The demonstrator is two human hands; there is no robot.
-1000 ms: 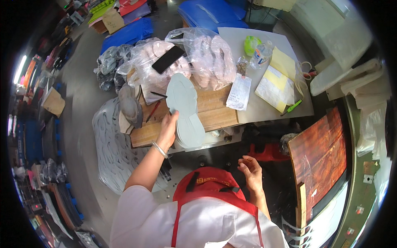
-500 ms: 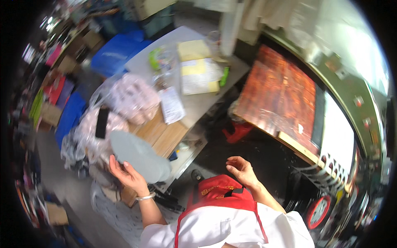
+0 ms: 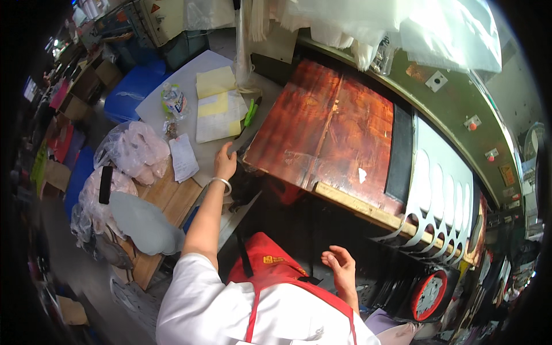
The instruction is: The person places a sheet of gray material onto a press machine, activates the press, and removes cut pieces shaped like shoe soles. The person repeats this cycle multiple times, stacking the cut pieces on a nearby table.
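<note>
Bright-green slender pen-like tool [image 3: 249, 114] lies on the flat grey desk [image 3: 184, 75], at 1 o'clock from the bare left hand [image 3: 225, 164], its long axis running 7 to 1 (tip end unclear). Left hand points toward 12, fingers slightly apart; right hand [image 3: 341, 267] hovers half-curled, fingers parted.

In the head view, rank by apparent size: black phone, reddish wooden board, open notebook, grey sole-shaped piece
1. Reddish wooden board
2. Open notebook and grey sole-shaped piece, too alike to rank
3. Black phone
</note>
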